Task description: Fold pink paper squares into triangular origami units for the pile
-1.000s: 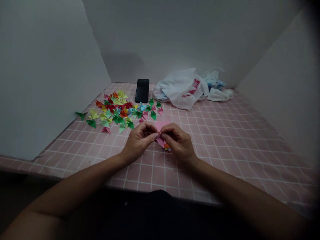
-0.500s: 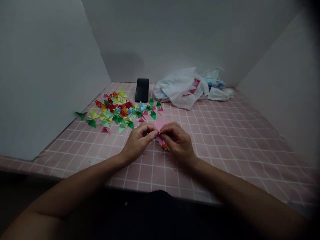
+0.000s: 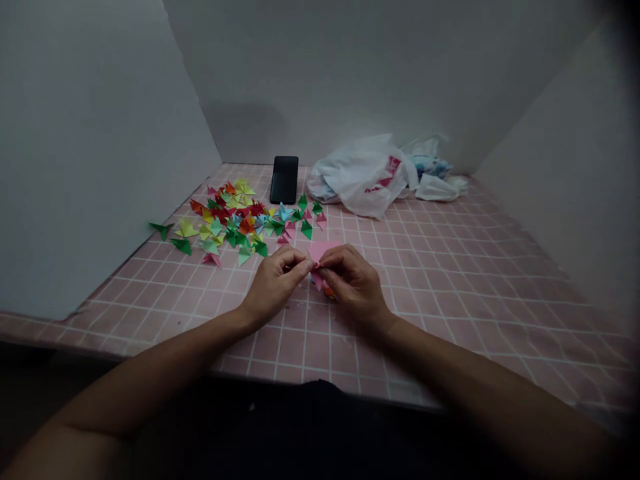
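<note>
The left hand (image 3: 275, 283) and right hand (image 3: 356, 283) meet at lower centre of the frame, just above the tabletop (image 3: 425, 320), which has a pink grid-tile pattern. Both grips are closed to a firm pinch on a folded sheet of pink paper (image 3: 320, 251). The left fingertips (image 3: 304, 267) and right fingertips (image 3: 324, 272) nearly touch at the sheet's middle. One pink corner rises above the fingers and another shows below them; the fingers hide the exact fold. A small orange paper piece (image 3: 327, 291) shows beneath the pink sheet, next to the right hand. Whether it is joined to the sheet cannot be determined.

Assessment of handling: this close pinch appears sound. Equal pressure from both hands should limit slippage, and edges are best aligned before any crease is pressed. Lighting at the pinch is dim, so close checking of edge alignment is advisable.

Folded paper units (image 3: 230, 223) in green, red, yellow and blue lie in a loose pile at centre left, just beyond the left hand. A black smartphone (image 3: 284, 180) stands at the far edge of the tabletop, upper centre. A white plastic bag (image 3: 360, 177) with red print lies to its right. White panels (image 3: 100, 133) enclose the work area.
</note>
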A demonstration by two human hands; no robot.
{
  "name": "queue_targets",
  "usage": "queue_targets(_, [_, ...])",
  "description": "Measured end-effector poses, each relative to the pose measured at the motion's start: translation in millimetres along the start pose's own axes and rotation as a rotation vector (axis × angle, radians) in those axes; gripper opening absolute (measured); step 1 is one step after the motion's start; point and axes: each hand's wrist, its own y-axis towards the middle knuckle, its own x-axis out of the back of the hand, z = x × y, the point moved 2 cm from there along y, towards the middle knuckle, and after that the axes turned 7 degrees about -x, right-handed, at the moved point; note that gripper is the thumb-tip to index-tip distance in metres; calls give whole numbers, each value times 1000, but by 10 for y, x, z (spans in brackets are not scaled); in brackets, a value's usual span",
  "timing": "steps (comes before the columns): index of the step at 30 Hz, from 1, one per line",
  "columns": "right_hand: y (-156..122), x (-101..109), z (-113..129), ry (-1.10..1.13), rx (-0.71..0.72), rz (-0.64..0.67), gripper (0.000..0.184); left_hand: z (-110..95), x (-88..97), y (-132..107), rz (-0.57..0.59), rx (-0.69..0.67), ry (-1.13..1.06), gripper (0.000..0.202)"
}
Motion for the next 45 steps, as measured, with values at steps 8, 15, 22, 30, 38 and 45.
queue_targets(8, [9,3,-12,-17,26,8,15,133,-53,-8,1,273,-398,20])
queue_targets(15, [4,-2,-36,-35,22,7,14,123,-77,-3,19,372,-526,26])
queue_targets(22, [1,-14,-46,-64,-4,29,15,122,-54,14,0,422,-551,24])
queue_targets(30, [-5,-38,-30,-74,-11,64,15,177,-22,26,15,422,-454,25])
queue_targets(38, [-12,-55,-42,-76,-52,35,14,167,19,30,5,378,-283,29])
queue_targets(45, [-8,-57,-63,-85,-37,31,17,157,4,20,51,386,-314,27])
